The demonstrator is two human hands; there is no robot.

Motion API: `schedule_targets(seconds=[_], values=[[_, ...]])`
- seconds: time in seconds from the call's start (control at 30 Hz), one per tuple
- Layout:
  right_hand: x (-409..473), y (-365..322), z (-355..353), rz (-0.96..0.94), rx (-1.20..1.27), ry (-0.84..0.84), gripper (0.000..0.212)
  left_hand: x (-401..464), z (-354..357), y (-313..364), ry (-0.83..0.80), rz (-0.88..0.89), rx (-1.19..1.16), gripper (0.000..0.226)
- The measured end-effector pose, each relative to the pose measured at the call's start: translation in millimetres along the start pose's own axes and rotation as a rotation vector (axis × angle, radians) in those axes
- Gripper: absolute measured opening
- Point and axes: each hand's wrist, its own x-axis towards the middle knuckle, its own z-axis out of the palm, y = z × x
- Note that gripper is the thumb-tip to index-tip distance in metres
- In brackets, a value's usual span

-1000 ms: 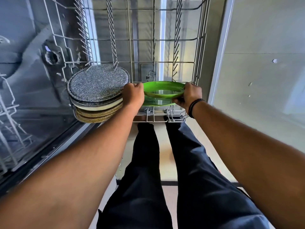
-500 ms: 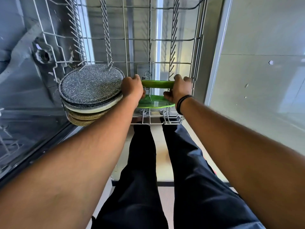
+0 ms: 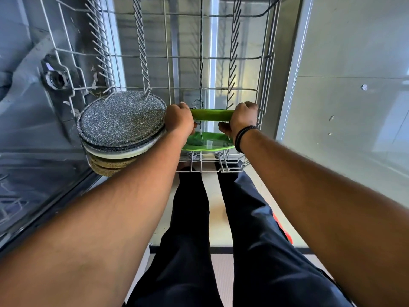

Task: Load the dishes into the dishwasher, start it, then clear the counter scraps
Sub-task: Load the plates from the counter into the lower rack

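- Stainless dishwasher tub surrounds our pulled-out wire rack.
- Stacked speckled plates sit at the rack's left front.
- Our left hand and right hand grip one green plate above another green plate at the rack's front.
- Loading seems underway; starting and scraps remain.

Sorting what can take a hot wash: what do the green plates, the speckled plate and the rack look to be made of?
Green plates: probably glossy plastic or tinted glass, since the lower one looks see-through.
Speckled plate: likely matte stoneware, with a granite-like fleck.
Rack: thin metal wire, seemingly coated pale grey.
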Motion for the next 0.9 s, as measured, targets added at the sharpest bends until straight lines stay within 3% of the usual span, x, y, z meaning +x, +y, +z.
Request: schedule_targets(seconds=[0.37, 0.53, 0.67, 0.9], values=[[14.2, 0.5, 4.3, -0.011, 0.041, 0.058, 0.034, 7.8, 5.8, 3.0, 0.012, -0.028, 0.000, 0.036], [7.6, -3.7, 0.2, 0.004, 0.036, 0.049, 0.031, -0.3, 8.3, 5.6, -0.027, -0.196, -0.225, 0.027], [3.4, 4.1, -2.8, -0.006, 0.028, 0.080, 0.041, -9.5, 9.4, 10.7, -0.103, -0.348, -0.313, 0.020], [12.5, 21.1, -6.0, -0.081, -0.171, 0.231, 0.031, -8.2, 10.8, 5.5, -0.142, -0.371, -0.396, 0.022]])
